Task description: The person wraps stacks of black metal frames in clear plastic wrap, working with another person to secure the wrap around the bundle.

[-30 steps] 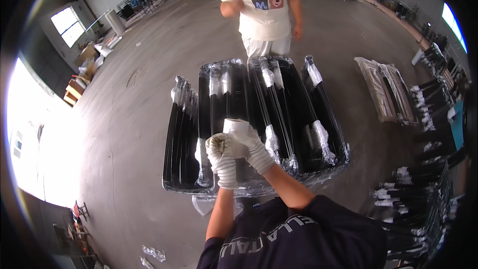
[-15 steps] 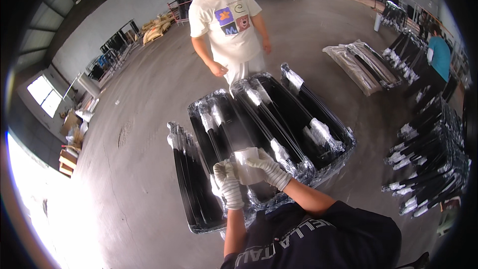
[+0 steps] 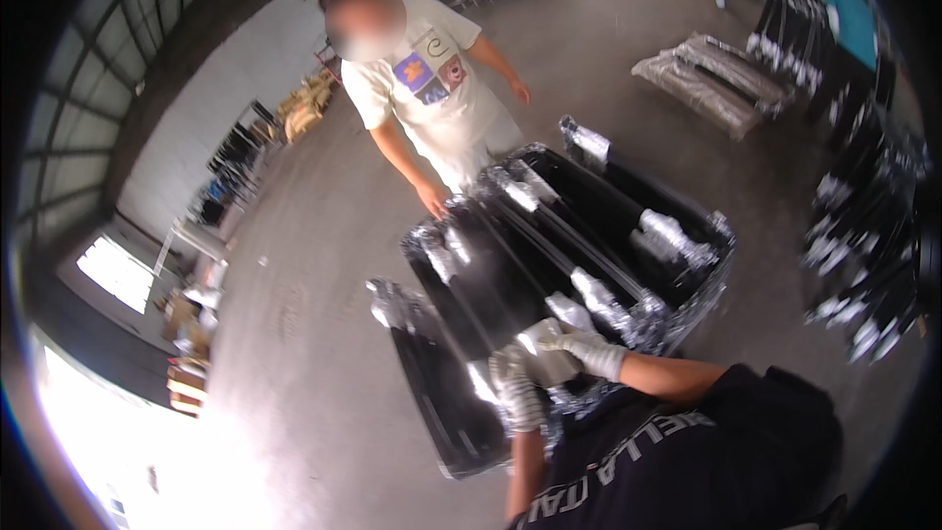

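Several long black metal frames, their ends wrapped in shiny clear film, lie side by side in front of me. Over their near end I hold a whitish, slightly see-through piece of plastic, which looks like a small roll of film. My left hand, in a striped white glove, is closed at its left side. Gripping the right upper side is my right hand, gloved the same way. Blur hides the exact finger positions.
Across the frames stands a person in a white T-shirt, one hand at the far film-wrapped end. Wrapped bundles lie on the floor at far right. More black frames are stacked at the right; cardboard boxes stand at left.
The co-worker has leaned in and lowered a hand to the far end of the frames. My view has tilted, shifting the frames right in the picture. Both my hands keep hold of the plastic piece.
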Available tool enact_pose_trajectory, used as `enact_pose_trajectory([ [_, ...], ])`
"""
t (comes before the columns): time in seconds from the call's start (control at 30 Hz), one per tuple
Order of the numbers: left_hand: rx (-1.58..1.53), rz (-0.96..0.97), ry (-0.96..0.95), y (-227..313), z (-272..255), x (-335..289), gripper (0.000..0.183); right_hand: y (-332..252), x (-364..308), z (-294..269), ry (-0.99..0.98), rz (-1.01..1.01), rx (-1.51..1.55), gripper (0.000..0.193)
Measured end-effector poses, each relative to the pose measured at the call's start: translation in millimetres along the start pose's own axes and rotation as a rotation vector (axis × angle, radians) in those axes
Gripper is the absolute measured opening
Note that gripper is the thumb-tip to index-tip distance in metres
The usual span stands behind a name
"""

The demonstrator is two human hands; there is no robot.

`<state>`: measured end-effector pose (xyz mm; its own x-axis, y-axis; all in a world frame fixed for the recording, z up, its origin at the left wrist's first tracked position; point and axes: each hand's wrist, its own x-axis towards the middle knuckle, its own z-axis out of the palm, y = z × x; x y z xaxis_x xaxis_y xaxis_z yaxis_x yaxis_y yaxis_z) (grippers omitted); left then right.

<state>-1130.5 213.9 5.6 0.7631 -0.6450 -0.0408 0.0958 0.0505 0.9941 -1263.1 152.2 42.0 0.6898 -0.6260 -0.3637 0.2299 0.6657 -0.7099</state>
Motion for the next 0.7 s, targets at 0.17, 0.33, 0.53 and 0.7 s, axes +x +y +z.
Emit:
enact_pose_trajectory([
  [0.17,0.008,-0.249,-0.025,3.3,-8.5,-11.4,0.016,21.4,0.2,7.1,0.163,0.237,0.038,0.058],
  [0.33,-0.226,-0.273,0.001,13.3,-4.7,-23.5,0.019,30.1,-0.4,3.6,0.07,0.25,0.146,0.055],
  [0.53,-0.225,-0.284,-0.01,11.5,-7.5,-30.0,0.036,26.6,-7.9,8.7,0.088,0.233,0.174,0.05],
  [0.7,-0.217,-0.343,-0.015,7.3,-19.5,-25.3,0.042,35.3,-3.5,13.3,0.105,0.224,-0.005,0.058],
])
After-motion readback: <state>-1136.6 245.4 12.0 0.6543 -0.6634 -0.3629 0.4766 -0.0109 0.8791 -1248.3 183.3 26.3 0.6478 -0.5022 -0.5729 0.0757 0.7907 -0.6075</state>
